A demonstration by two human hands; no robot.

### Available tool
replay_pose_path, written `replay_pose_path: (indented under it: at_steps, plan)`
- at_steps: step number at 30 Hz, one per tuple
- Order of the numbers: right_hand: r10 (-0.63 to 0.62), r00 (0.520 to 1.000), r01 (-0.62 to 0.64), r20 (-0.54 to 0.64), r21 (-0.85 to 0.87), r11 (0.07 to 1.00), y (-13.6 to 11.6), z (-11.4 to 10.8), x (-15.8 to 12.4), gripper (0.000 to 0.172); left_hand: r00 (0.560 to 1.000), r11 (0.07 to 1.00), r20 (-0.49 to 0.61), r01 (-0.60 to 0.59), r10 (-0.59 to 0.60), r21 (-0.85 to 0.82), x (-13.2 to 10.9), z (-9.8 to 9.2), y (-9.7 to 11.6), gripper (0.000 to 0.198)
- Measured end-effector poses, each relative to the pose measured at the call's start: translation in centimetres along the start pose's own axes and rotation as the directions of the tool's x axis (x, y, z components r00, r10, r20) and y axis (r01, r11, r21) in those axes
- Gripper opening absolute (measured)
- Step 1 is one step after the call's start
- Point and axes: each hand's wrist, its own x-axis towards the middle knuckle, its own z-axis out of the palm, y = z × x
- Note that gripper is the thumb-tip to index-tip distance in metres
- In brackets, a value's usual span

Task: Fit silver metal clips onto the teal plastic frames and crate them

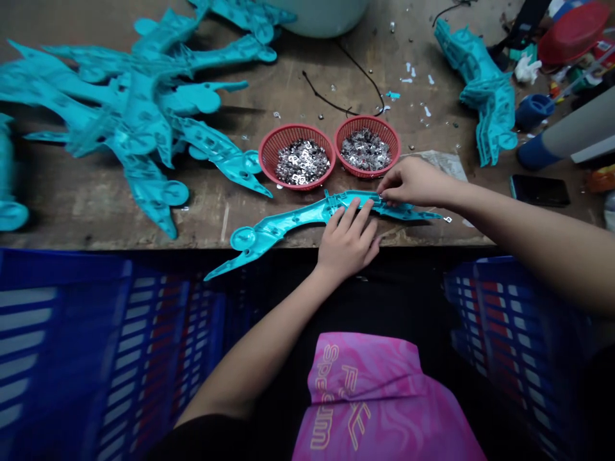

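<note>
A long turquoise plastic part [288, 221], curved like a toy bow, lies along the table's front edge, its left tip sticking out past it. My left hand [348, 240] rests on its middle, fingers spread and pressing it down. Over the part's right half, my right hand [406, 184] has thumb and fingertips pinched together at its surface; whatever is between them is too small to make out. Just behind stand two red plastic baskets, the left basket [266, 168] and the right basket [394, 150], both filled with small shiny metal pieces [303, 161].
A heap of similar turquoise parts [139, 109] covers the left of the table [230, 221]. A nested stack of them [490, 89] lies at the right, near a phone [539, 190]. Blue crates [72, 269] stand below the edge on both sides. A black cord [355, 64] lies behind the baskets.
</note>
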Motion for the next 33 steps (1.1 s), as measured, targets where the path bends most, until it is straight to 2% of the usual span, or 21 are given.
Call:
replay_pose_path:
  at_steps: [3, 6, 13, 16, 19, 22, 24, 26, 28, 30, 31, 33]
  plan:
    - [-0.074, 0.994, 0.063, -0.082, -0.134, 0.989, -0.7, 0.3, -0.4, 0.013, 1.0, 1.0, -0.003, 0.008, -0.008, -0.011, 0.0, -0.1, 0.1, 0.039]
    - [-0.098, 0.988, 0.07, -0.117, -0.222, 0.973, -1.4, 0.5, -0.7, 0.012, 1.0, 1.0, 0.013, 0.017, -0.017, -0.015, 0.1, -0.2, 0.2, 0.039]
    - [-0.106, 0.986, 0.073, -0.126, -0.243, 0.967, -1.8, 1.1, -0.9, 0.013, 1.0, 1.0, 0.019, 0.007, -0.008, 0.011, 0.0, 0.0, 0.0, 0.039]
    - [-0.123, 0.984, 0.085, -0.127, -0.273, 0.958, -2.0, 1.4, -1.0, 0.019, 1.0, 0.999, 0.018, -0.004, 0.003, 0.051, -0.1, 0.3, 0.1, 0.04]
    - [-0.126, 0.985, 0.084, -0.116, -0.312, 0.946, -2.2, 1.6, -1.2, 0.021, 1.0, 0.994, 0.029, -0.002, -0.001, 0.108, 0.0, -0.3, 0.6, 0.037]
    - [-0.122, 0.989, 0.079, -0.086, -0.396, 0.915, -2.5, 1.6, -1.5, 0.018, 0.99, 0.984, 0.137, -0.045, 0.021, 0.17, 1.0, -2.5, 1.2, 0.035]
    - [-0.121, 0.992, 0.085, -0.048, -0.462, 0.883, -2.9, 1.6, -1.7, 0.019, 0.969, 0.976, 0.239, -0.104, 0.057, 0.19, 2.4, -4.9, 1.0, 0.038]
    - [-0.114, 0.993, 0.092, -0.01, -0.523, 0.847, -3.3, 1.6, -2.1, 0.024, 0.959, 0.975, 0.278, -0.113, 0.055, 0.194, 4.4, -7.5, 0.0, 0.04]
    - [-0.1, 0.995, 0.088, 0.01, -0.568, 0.818, -3.8, 1.6, -2.4, 0.031, 0.973, 0.966, 0.231, -0.04, -0.021, 0.255, 6.7, -9.8, -1.9, 0.039]
    - [-0.086, 0.996, 0.083, 0.022, -0.584, 0.807, -4.1, 1.3, -2.6, 0.036, 0.975, 0.919, 0.164, 0.077, -0.151, 0.386, 8.9, -11.5, -4.4, 0.039]
    - [-0.085, 0.996, 0.092, 0.039, -0.581, 0.809, -4.1, 1.1, -2.6, 0.037, 0.961, 0.882, 0.159, 0.131, -0.225, 0.452, 9.8, -12.0, -5.7, 0.038]
    - [-0.098, 0.991, 0.131, 0.088, -0.56, 0.818, -4.0, 0.7, -2.3, 0.037, 0.905, 0.812, 0.209, 0.206, -0.371, 0.547, 11.1, -12.4, -7.9, 0.037]
